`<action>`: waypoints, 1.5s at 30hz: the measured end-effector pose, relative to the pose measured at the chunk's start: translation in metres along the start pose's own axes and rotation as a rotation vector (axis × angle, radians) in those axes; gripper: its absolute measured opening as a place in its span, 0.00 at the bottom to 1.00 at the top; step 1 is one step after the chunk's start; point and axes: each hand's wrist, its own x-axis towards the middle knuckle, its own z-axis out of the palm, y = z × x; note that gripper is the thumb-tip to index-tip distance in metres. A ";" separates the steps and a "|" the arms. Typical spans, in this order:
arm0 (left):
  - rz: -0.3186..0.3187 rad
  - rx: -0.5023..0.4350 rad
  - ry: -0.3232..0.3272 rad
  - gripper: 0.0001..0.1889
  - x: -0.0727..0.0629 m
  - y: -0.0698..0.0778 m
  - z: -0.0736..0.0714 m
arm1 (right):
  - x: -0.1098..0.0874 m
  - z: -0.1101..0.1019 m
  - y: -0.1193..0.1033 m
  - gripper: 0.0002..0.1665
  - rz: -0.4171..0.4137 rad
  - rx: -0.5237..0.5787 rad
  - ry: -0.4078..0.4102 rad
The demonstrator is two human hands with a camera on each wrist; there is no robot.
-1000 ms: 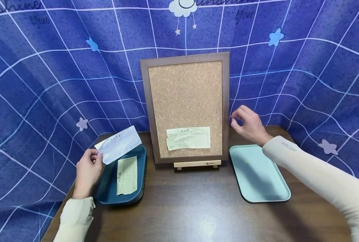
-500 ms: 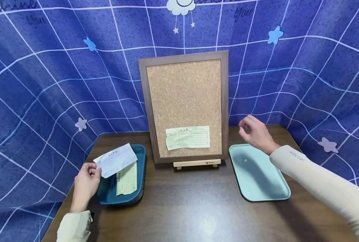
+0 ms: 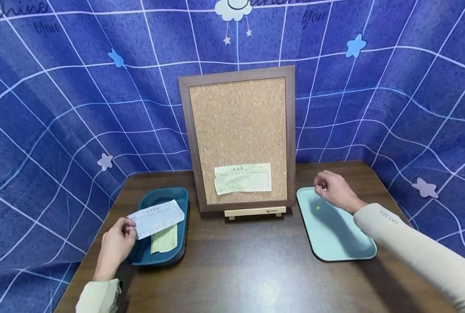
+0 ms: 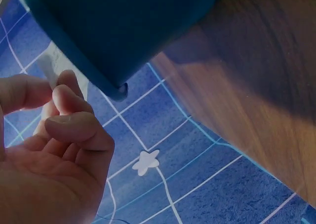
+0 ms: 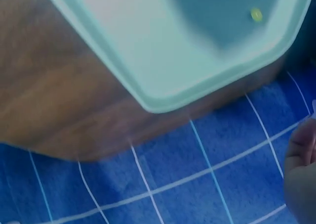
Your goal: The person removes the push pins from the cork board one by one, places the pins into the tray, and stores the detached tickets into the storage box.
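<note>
In the head view my left hand (image 3: pixel 117 243) pinches the left end of a bluish-white paper slip (image 3: pixel 159 218) over the blue basin (image 3: pixel 185 234). Under it in the basin lies a pale green slip (image 3: pixel 165 240), partly covered. The left wrist view shows thumb and finger together at the paper slip's edge (image 4: pixel 52 61). My right hand (image 3: pixel 336 191) hovers above the far end of the light-green tray (image 3: pixel 334 243), its thumb and finger pinched. At the right wrist view's edge, a small whitish thing (image 5: pixel 314 105) shows at the fingertips; its kind is unclear.
A framed corkboard (image 3: pixel 240 121) stands on a small wooden easel (image 3: pixel 255 212) between basin and tray. Near its bottom hangs a pale green slip (image 3: pixel 243 179) with a pinkish pin at its top. One small yellow-green pin-like piece (image 5: pixel 256 14) lies on the tray. Blue curtain surrounds the table.
My left hand has lowered the bluish-white slip into the basin's space, over the green slip. My right hand has moved right and down, from beside the corkboard to above the tray.
</note>
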 end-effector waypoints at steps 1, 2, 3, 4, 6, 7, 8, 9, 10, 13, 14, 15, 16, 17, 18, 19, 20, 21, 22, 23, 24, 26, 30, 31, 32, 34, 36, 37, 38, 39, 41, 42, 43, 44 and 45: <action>-0.001 0.004 -0.017 0.06 -0.001 -0.001 0.001 | -0.003 0.002 0.000 0.09 0.004 0.005 -0.017; -0.005 0.008 -0.036 0.06 -0.002 -0.001 0.001 | -0.006 0.004 -0.001 0.09 0.009 0.010 -0.031; -0.010 0.013 -0.057 0.06 -0.003 -0.001 0.001 | -0.009 0.006 -0.001 0.10 0.012 0.017 -0.041; -0.014 0.016 -0.078 0.07 -0.004 -0.001 0.001 | -0.011 0.007 -0.002 0.10 0.015 0.026 -0.052; -0.020 0.024 -0.117 0.08 -0.005 -0.001 0.001 | -0.015 0.011 -0.004 0.10 0.015 0.047 -0.078; -0.027 0.025 -0.137 0.09 -0.006 0.000 0.002 | -0.017 0.012 -0.005 0.10 0.018 0.060 -0.093; -0.031 0.027 -0.153 0.09 -0.006 0.000 0.002 | -0.019 0.014 -0.005 0.10 0.025 0.073 -0.111; -0.034 0.027 -0.164 0.08 -0.007 0.001 0.002 | -0.021 0.016 -0.005 0.10 0.034 0.083 -0.129; -0.037 0.028 -0.171 0.07 -0.008 0.002 0.002 | -0.023 0.017 -0.005 0.11 0.048 0.095 -0.152; -0.039 0.038 -0.167 0.03 -0.010 0.006 0.005 | -0.031 0.023 -0.003 0.11 0.097 0.116 -0.209; -0.035 0.042 -0.159 0.02 -0.011 0.008 0.007 | -0.034 0.025 -0.003 0.10 0.110 0.119 -0.227; -0.029 0.046 -0.153 0.03 -0.011 0.009 0.008 | -0.037 0.027 -0.002 0.10 0.123 0.123 -0.244; -0.024 0.054 -0.151 0.04 -0.012 0.010 0.010 | -0.040 0.028 -0.002 0.10 0.135 0.130 -0.262; -0.021 0.062 -0.156 0.04 -0.013 0.011 0.012 | -0.043 0.031 -0.002 0.10 0.143 0.132 -0.275; -0.021 0.069 -0.165 0.04 -0.013 0.012 0.014 | -0.045 0.033 -0.002 0.10 0.147 0.134 -0.290; -0.025 0.073 -0.179 0.03 -0.013 0.013 0.016 | -0.047 0.034 -0.002 0.10 0.148 0.137 -0.305; -0.031 0.077 -0.195 0.03 -0.013 0.014 0.017 | -0.049 0.036 -0.002 0.10 0.149 0.136 -0.318; -0.037 0.083 -0.212 0.03 -0.013 0.014 0.019 | -0.051 0.037 -0.002 0.10 0.151 0.137 -0.329; -0.046 0.088 -0.232 0.03 -0.013 0.014 0.020 | -0.052 0.038 -0.002 0.10 0.148 0.134 -0.338; -0.056 0.091 -0.255 0.04 -0.013 0.015 0.021 | -0.053 0.039 -0.002 0.10 0.147 0.130 -0.346; -0.068 0.092 -0.274 0.05 -0.013 0.015 0.021 | -0.053 0.039 -0.002 0.10 0.146 0.129 -0.354; -0.091 0.097 -0.309 0.08 -0.012 0.016 0.023 | -0.054 0.039 -0.003 0.10 0.153 0.123 -0.369; -0.123 0.099 -0.353 0.12 -0.010 0.017 0.025 | -0.054 0.037 -0.004 0.09 0.170 0.111 -0.391; -0.125 0.099 -0.354 0.12 -0.009 0.018 0.026 | -0.054 0.037 -0.004 0.08 0.173 0.107 -0.390; -0.123 0.097 -0.352 0.12 -0.009 0.019 0.026 | -0.054 0.036 -0.004 0.08 0.175 0.101 -0.383; -0.114 0.093 -0.340 0.11 -0.007 0.022 0.027 | -0.053 0.035 -0.005 0.09 0.170 0.101 -0.353; -0.094 0.084 -0.314 0.10 -0.006 0.025 0.028 | -0.051 0.034 -0.006 0.09 0.153 0.099 -0.304; -0.081 0.079 -0.298 0.10 -0.005 0.026 0.029 | -0.050 0.033 -0.006 0.09 0.143 0.093 -0.273; -0.066 0.072 -0.280 0.09 -0.004 0.028 0.030 | -0.049 0.032 -0.007 0.09 0.127 0.095 -0.237; -0.052 0.065 -0.264 0.09 -0.003 0.029 0.030 | -0.047 0.030 -0.007 0.08 0.110 0.100 -0.200; -0.023 0.045 -0.233 0.08 0.000 0.032 0.032 | -0.044 0.027 -0.009 0.08 0.073 0.108 -0.119; -0.011 0.035 -0.220 0.08 0.001 0.034 0.032 | -0.041 0.025 -0.010 0.08 0.054 0.112 -0.080; 0.001 0.023 -0.206 0.08 0.003 0.036 0.033 | -0.039 0.023 -0.011 0.08 0.039 0.112 -0.046; 0.011 0.012 -0.197 0.08 0.004 0.038 0.033 | -0.037 0.021 -0.013 0.08 0.025 0.117 -0.015; 0.018 0.001 -0.192 0.07 0.006 0.041 0.034 | -0.034 0.019 -0.015 0.08 0.015 0.121 0.009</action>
